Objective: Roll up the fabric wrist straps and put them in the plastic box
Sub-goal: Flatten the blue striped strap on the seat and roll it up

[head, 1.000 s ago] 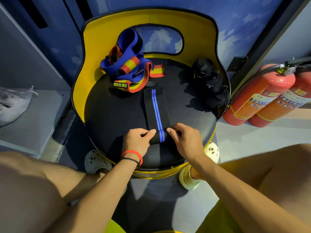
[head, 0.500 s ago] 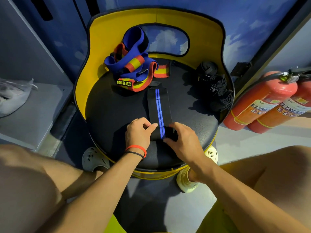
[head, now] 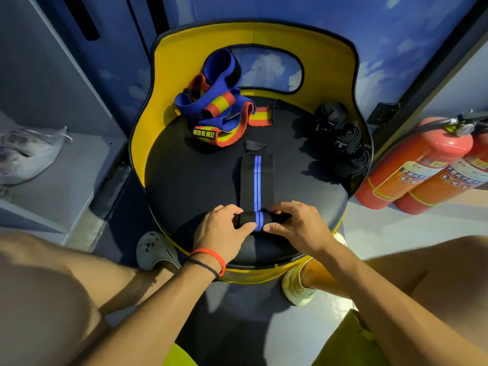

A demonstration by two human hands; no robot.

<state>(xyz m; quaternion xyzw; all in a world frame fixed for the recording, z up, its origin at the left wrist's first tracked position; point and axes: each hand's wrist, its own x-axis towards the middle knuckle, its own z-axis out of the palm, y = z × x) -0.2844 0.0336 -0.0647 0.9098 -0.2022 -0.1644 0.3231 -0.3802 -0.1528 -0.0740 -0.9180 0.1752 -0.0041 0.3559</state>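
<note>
- Far left, a pale plastic bag (head: 29,157) lies on a grey shelf (head: 79,178), well apart from the work.
- Your left hand (head: 221,232), with an orange band (head: 211,256) at the wrist, sits near the front edge of the seat. Its thumb and fingers are curled round the left end of a small roll of fabric.
- That roll is the near end of the black strap (head: 257,178), which has a blue stripe down its middle. The strap lies flat on the round black seat (head: 190,186) of a yellow-backed chair (head: 169,64). Its long axis runs straight away from you, toward the chair back. The roll itself lies crosswise, between your two hands.
- Your right hand (head: 297,228) mirrors the left, fingers curled over the right end of the roll with the thumb on the near side. Both hands are equally near the strap, and neither is free.
- The flat length lies directly ahead of your hands. The coming move is probably to turn the roll forward, away from your body, along the stripe. Most of the strap looks not yet rolled.
- Behind and to the left of the strap's far end, a loose heap of blue, red and yellow straps (head: 214,112) rests against the chair back.
- At the right of the seat, by the rim, sit several dark rolled bundles (head: 343,143). They look like finished straps.
- Far right, on the floor, two red fire extinguishers (head: 414,170) lean beside the chair.
- The plastic box is not in view.
</note>
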